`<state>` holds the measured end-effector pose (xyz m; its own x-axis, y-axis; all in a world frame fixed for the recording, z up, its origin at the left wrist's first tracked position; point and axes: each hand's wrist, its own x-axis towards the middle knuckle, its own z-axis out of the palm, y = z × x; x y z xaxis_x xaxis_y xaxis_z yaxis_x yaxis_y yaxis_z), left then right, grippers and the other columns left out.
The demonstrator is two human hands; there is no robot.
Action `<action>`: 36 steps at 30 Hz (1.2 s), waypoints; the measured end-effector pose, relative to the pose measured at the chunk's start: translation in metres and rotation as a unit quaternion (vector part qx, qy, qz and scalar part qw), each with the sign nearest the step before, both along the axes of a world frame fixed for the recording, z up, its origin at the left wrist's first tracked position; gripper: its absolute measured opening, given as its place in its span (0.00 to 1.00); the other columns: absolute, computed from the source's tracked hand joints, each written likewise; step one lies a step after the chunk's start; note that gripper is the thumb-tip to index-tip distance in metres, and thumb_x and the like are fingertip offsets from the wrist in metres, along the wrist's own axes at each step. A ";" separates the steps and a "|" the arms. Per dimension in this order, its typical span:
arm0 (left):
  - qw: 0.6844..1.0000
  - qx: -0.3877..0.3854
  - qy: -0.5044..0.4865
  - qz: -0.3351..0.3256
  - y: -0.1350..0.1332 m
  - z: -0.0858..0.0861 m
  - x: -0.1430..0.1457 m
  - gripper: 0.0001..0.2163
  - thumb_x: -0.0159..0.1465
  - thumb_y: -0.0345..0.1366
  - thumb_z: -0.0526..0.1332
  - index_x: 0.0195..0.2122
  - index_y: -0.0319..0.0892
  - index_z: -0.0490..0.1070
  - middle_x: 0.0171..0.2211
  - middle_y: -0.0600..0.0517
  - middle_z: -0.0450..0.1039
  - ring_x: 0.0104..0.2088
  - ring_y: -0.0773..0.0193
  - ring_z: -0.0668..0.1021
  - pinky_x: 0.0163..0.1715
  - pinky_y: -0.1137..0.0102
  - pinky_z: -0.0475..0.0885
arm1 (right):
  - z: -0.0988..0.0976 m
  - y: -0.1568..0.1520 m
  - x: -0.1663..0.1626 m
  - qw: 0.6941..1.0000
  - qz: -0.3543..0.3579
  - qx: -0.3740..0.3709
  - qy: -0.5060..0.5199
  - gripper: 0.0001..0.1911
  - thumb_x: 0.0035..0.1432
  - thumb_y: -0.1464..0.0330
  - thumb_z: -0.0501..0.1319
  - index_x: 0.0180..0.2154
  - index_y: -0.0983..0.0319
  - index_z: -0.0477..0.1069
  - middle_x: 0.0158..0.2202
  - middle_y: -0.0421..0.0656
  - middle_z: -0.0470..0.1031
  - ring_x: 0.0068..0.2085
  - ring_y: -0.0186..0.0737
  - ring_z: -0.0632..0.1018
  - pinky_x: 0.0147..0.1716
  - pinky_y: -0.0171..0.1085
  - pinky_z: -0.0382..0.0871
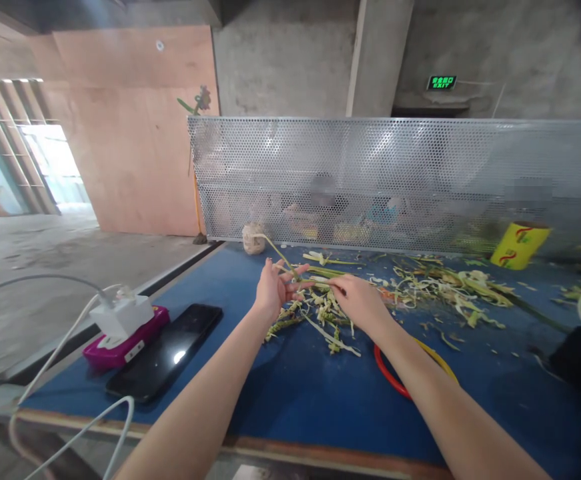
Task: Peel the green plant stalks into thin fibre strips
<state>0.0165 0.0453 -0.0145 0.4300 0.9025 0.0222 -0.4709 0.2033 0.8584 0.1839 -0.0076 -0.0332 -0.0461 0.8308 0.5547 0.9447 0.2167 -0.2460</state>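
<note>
Fingers of the right hand (359, 303) pinch the end of a slender, pale-green stem (322, 281) over the counter (290, 393), toward its far edge. Beside it I see the left hand (271, 293) turned palm up with its fingers loosely spread; a thin stalk (281, 255) passes among them and bows up toward the far left corner, its tip whitish. How firmly that hand grips I cannot tell, nor whether stem and stalk are one piece. Below both hands I get a tangle of scraps (327, 310), limp curls and fibrous ribbons in white and green; a second heap (463, 297) sprawls rightward along the far edge. Near the far left corner stands a stubby cream roll (254, 241); toward the far right corner, a glossy yellow cylinder (519, 247) with red marks. Partly hidden by the right forearm is a smooth red-and-yellow ring (389, 379). By the left edge I have a slick black phone (165, 353) next to a magenta power strip (113, 357) carrying a boxy white adapter (124, 319). Beyond the far edge rises a perforated metal panel (280, 173), sheeny, pricked with round holes.
</note>
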 end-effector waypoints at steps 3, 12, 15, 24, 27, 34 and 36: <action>0.998 0.021 0.047 0.027 -0.003 0.000 0.001 0.23 0.59 0.40 0.53 0.54 0.43 0.48 0.46 0.40 0.70 0.28 0.58 0.78 0.14 0.72 0.68 | -0.002 0.001 -0.002 1.000 0.009 -0.018 0.011 0.13 0.54 0.71 0.51 0.36 0.59 0.73 0.34 0.45 0.74 0.37 0.41 0.73 0.39 0.37 0.63; 0.999 0.009 0.042 0.014 -0.002 -0.002 0.002 0.15 0.59 0.37 0.53 0.47 0.39 0.57 0.42 0.40 0.72 0.31 0.56 0.78 0.15 0.74 0.69 | -0.001 -0.002 -0.004 0.999 0.037 0.002 0.019 0.15 0.53 0.72 0.51 0.38 0.59 0.73 0.35 0.43 0.74 0.37 0.39 0.73 0.38 0.37 0.64; 0.999 0.011 0.049 -0.017 -0.004 -0.003 0.002 0.17 0.56 0.34 0.59 0.46 0.36 0.60 0.41 0.39 0.72 0.33 0.56 0.78 0.20 0.73 0.72 | 0.000 -0.002 -0.002 0.999 0.032 0.002 0.016 0.15 0.54 0.72 0.50 0.39 0.59 0.73 0.34 0.44 0.74 0.37 0.40 0.73 0.38 0.37 0.64; 0.987 0.015 -0.030 -0.158 -0.019 0.003 0.000 0.31 0.53 0.14 0.55 0.57 0.33 0.46 0.47 0.35 0.67 0.45 0.55 0.73 0.50 0.62 0.65 | 0.000 0.002 0.016 0.998 -0.018 0.027 0.053 0.16 0.54 0.73 0.48 0.39 0.60 0.72 0.35 0.45 0.73 0.37 0.41 0.72 0.38 0.38 0.64; 0.991 0.030 -0.049 -0.125 -0.018 0.002 0.003 0.34 0.52 0.13 0.55 0.58 0.35 0.43 0.47 0.36 0.68 0.48 0.56 0.70 0.51 0.61 0.63 | 0.000 0.001 0.014 0.994 -0.031 0.083 0.057 0.16 0.52 0.73 0.50 0.42 0.61 0.68 0.39 0.48 0.70 0.40 0.44 0.71 0.41 0.42 0.63; 0.991 0.082 -0.095 -0.049 -0.017 0.002 0.006 0.41 0.52 0.13 0.55 0.60 0.41 0.33 0.52 0.38 0.63 0.51 0.60 0.68 0.52 0.63 0.61 | 0.004 -0.013 -0.022 0.988 0.080 0.061 0.118 0.06 0.53 0.66 0.52 0.32 0.62 0.64 0.29 0.43 0.69 0.32 0.38 0.71 0.34 0.37 0.64; 0.990 0.084 -0.102 -0.043 -0.018 0.003 0.006 0.41 0.52 0.13 0.55 0.60 0.43 0.32 0.53 0.39 0.61 0.51 0.61 0.68 0.51 0.64 0.63 | 0.001 -0.013 -0.031 0.985 0.090 -0.017 0.144 0.08 0.51 0.64 0.55 0.32 0.61 0.65 0.29 0.42 0.70 0.31 0.37 0.71 0.32 0.36 0.65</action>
